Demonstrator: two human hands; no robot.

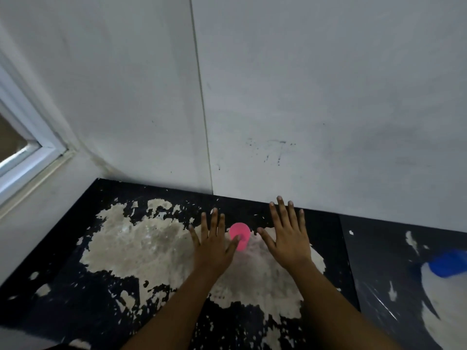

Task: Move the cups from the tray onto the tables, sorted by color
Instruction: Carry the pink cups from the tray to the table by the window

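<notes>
While both hands hover flat, a pink cup (239,235) stands on the worn black worktop (75,248).

Fingers spread and holding nothing, the left hand (214,242) has its thumb overlapping the cup's side, and the right hand (286,237) is just beside it, near the worktop's far edge. At the right edge of view, a blurred blue cup (448,263) sits on a second worktop (374,261).

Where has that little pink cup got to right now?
In the head view the pink cup stands on the worn black table, near the wall, between the person's two spread hands, with the left hand's thumb in front of it.
</notes>
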